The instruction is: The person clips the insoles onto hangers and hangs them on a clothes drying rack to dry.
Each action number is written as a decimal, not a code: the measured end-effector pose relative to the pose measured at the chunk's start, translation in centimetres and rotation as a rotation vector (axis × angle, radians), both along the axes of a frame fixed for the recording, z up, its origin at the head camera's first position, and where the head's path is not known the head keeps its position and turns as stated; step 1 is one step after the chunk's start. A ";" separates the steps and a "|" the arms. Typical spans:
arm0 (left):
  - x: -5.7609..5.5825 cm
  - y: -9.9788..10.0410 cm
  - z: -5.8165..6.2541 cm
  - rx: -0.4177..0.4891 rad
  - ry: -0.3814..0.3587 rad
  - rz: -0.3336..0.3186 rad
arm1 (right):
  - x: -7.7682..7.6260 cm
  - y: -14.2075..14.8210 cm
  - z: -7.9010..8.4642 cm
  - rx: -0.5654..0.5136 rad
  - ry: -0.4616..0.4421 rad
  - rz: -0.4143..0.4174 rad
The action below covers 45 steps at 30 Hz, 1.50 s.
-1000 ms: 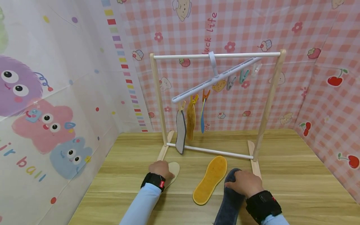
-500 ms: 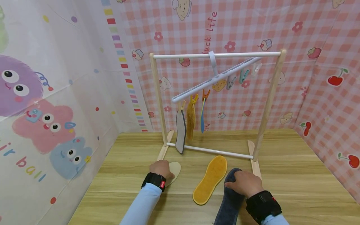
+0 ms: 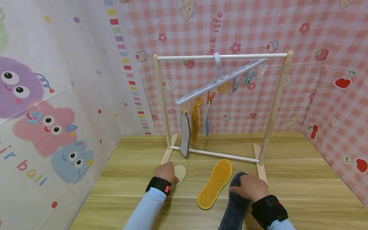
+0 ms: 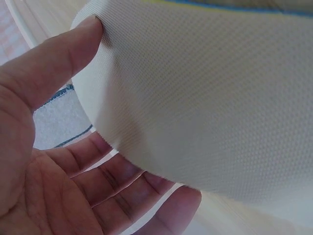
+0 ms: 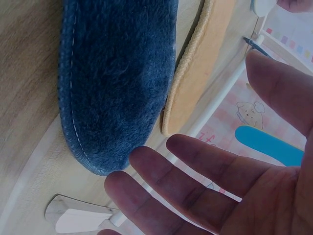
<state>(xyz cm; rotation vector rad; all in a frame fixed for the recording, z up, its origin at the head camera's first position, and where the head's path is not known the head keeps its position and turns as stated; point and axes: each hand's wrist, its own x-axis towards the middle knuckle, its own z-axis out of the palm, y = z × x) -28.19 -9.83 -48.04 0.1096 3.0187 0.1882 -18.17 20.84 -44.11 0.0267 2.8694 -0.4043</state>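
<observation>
The cream insole [image 4: 205, 112] has a fine woven grain (blue and yellow show along one edge). The navy insole [image 5: 117, 83] carries pale stitching, the mustard insole [image 3: 214, 184] a lighter rim, the grey insole [image 3: 185, 134] dark edging. The tabletop [image 3: 302, 166] is yellowish wood-grain, the backdrop [image 3: 258, 25] pink-and-white check. One clothespin [image 3: 262, 71], tiny in view, looks white or clear.

Head view downward, wrist views close

The pink checked cloth [image 3: 253, 28] reads "luck life" toward 1 o'clock, "life" off centre toward 4; the white cloth [image 3: 95, 124] shows perhaps "ir ball" toward 8. A red tag [image 3: 167, 189] is illegibly small.
</observation>
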 end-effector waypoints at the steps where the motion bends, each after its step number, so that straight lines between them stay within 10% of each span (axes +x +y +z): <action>1: 0.0 0.0 0.1 0.002 -0.001 0.001 | 0.0 0.0 0.0 0.000 0.000 0.000; 45: 0.8 0.9 0.9 -0.023 0.169 -0.063 | 0.4 -0.2 0.4 -0.025 -0.010 -0.005</action>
